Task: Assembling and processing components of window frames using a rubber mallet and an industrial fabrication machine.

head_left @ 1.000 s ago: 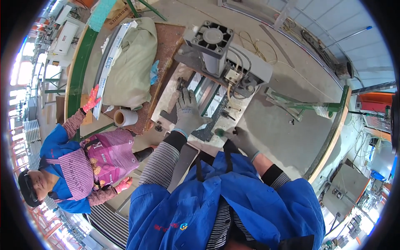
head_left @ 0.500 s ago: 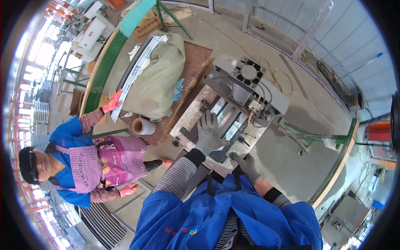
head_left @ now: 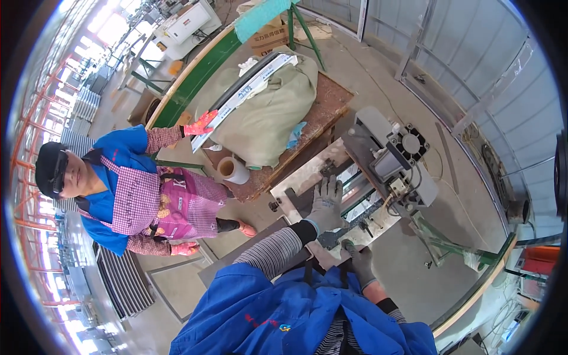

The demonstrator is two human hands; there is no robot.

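My left hand (head_left: 326,206), in a grey work glove, lies with fingers stretched out over the bed of a machine (head_left: 299,177), beside a slot holding a silvery strip (head_left: 360,192). Nothing is seen gripped in it. At the near edge of the bed is my right hand (head_left: 361,263), also gloved; its green-tipped thumb touches the plate edge, while the other fingers are mostly hidden. A motor with a round fan (head_left: 412,144) rises at the machine's far side. Metal chips (head_left: 330,239) lie between my hands.
To the left, a person (head_left: 142,195) in a checked apron rests a red-gloved hand on a long white strip (head_left: 242,94) over a covered bundle (head_left: 290,112). A cardboard roll (head_left: 233,170) stands on the brown table (head_left: 328,94). A green stand (head_left: 438,236) is right of the machine.
The whole view has turned, so the machine and the person sit further right in it. My left hand stays flat on the bed and my right hand stays at its edge.
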